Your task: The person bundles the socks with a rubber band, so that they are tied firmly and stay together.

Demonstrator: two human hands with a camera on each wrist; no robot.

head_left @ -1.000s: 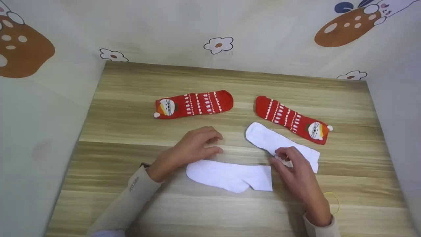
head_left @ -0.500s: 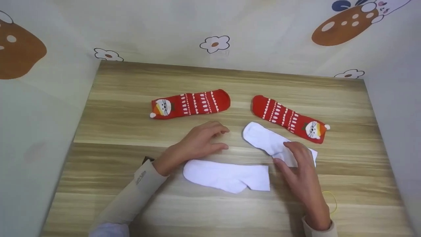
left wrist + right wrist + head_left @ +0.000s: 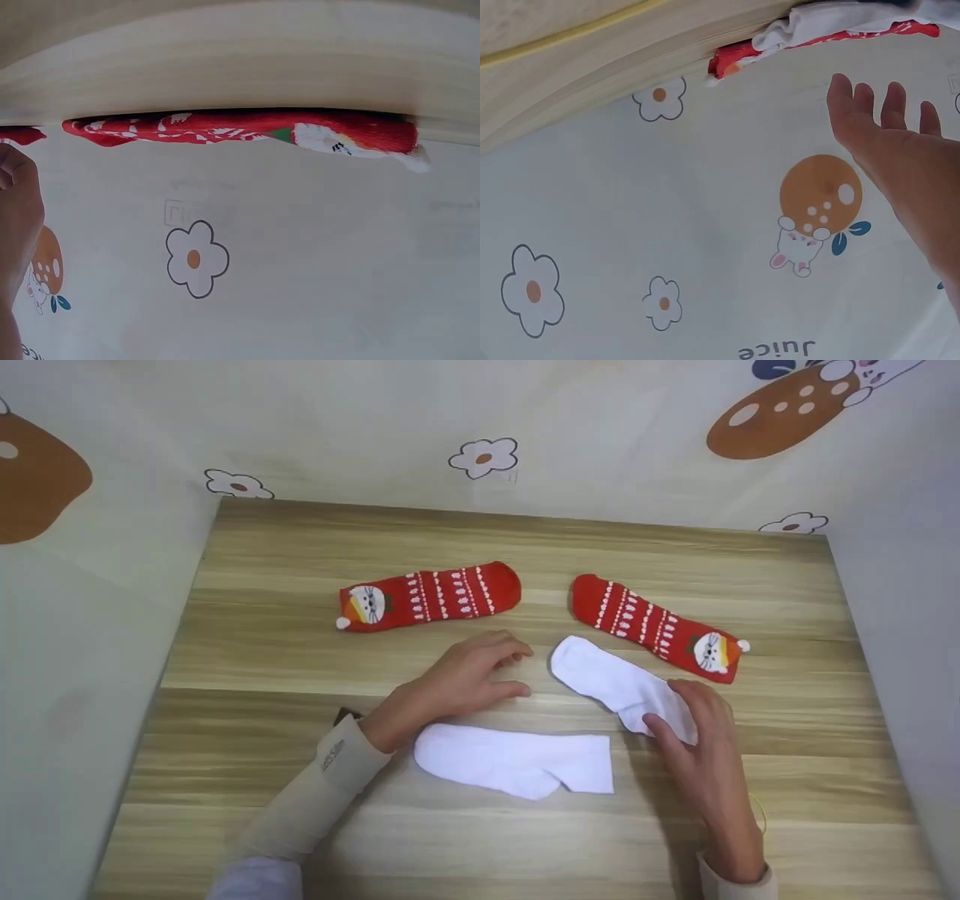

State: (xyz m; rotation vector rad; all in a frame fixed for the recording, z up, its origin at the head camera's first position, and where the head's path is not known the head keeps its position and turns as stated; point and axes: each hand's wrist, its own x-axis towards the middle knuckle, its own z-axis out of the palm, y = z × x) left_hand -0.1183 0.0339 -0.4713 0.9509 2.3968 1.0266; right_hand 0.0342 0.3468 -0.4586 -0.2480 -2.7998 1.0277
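Note:
My right hand (image 3: 709,754) hovers over the cuff end of a white sock (image 3: 600,671), thumb and fingers spread apart. The right wrist view shows that hand (image 3: 900,150) off the sock, with nothing in its fingers. A second white sock (image 3: 510,757) lies flat nearer to me, toe to the left. Just beyond its toe is my left hand (image 3: 469,675), fingers loosely bent and holding nothing. Farther back lie two red patterned socks with cat faces: the left one (image 3: 435,596) and the right one (image 3: 652,626), which is close behind the angled white sock.
A wood-grain table (image 3: 525,847) is bounded by pale walls printed with flowers (image 3: 484,457) and brown fruit shapes. A thin yellow band (image 3: 763,814) lies by my right wrist. A small dark object (image 3: 346,715) shows at the left cuff.
My right hand has shifted slightly right, toward the angled white sock's cuff, and its fingers have spread. My left hand has moved a little right and away from me. The socks stay in place.

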